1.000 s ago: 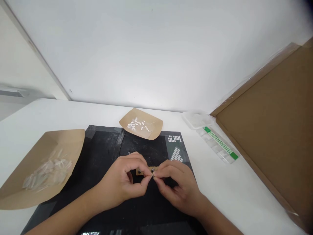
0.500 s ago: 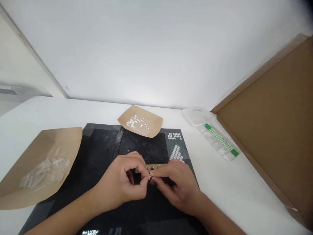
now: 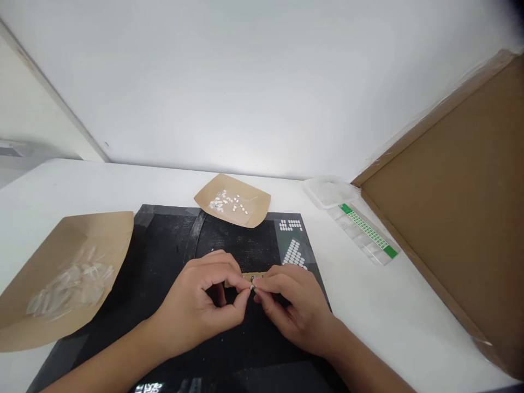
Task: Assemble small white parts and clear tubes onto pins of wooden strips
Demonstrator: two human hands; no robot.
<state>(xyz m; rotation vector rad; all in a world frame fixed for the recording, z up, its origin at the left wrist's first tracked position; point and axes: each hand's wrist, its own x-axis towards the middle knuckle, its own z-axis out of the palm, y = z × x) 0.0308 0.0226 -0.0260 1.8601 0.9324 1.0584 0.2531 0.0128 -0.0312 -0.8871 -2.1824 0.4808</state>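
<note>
Over the black mat (image 3: 164, 245), my left hand (image 3: 213, 297) and my right hand (image 3: 292, 305) meet fingertip to fingertip. Both are closed in a pinch around one tiny shiny piece (image 3: 252, 285), dark and whitish, too small to name. Just behind the fingers lies a brown cardboard strip (image 3: 246, 275), which carried several small dark and metallic pieces in the earlier view; my fingers now cover most of it. White oval stickers (image 3: 292, 256) sit in rows on a dark green backing at the mat's right side, beyond my right hand.
A brown paper tray (image 3: 262, 210) with small white ovals overlaps the mat's back edge. Another brown tray (image 3: 118, 224) at left holds clear plastic pieces (image 3: 73, 284). To the right lie a green-and-clear plastic sleeve (image 3: 368, 232), a translucent lid (image 3: 329, 192) and a big cardboard box (image 3: 454, 218).
My fingertips have risen slightly toward the cardboard strip, still pinching the tiny piece, and now cover more of the strip. The whole view has shifted a little.
</note>
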